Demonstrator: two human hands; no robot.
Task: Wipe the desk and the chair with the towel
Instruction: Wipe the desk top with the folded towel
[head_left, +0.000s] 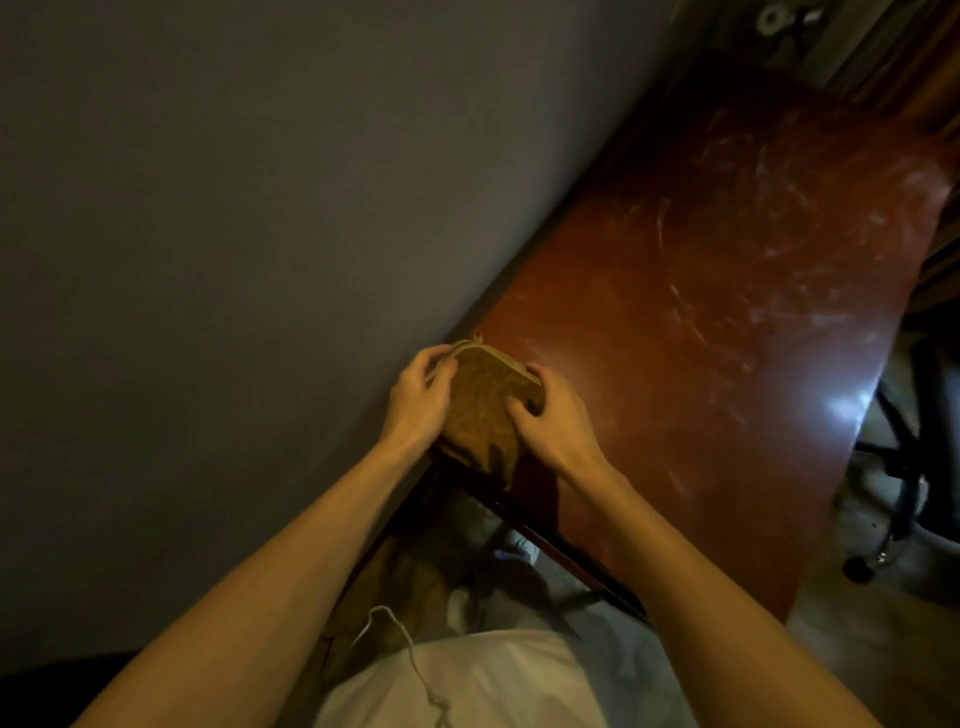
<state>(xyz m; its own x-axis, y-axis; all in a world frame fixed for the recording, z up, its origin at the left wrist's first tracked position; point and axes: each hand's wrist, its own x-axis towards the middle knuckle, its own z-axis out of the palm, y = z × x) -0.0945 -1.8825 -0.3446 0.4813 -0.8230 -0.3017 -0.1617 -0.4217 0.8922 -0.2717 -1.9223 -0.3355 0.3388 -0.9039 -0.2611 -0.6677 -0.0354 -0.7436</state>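
Grey wall (208, 234) at left. Left hand (418, 400) gripping the towel (485, 410), folded on the tabletop (701, 312) corner, long axis running away along the wall. Right hand (550, 415) clasping its other edge. Best pressed flat, then swept rightward over the scuffs toward the chair base (901, 441).

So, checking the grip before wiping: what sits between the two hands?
The folded towel, held by the left hand and right hand at the desk corner, per the head view.
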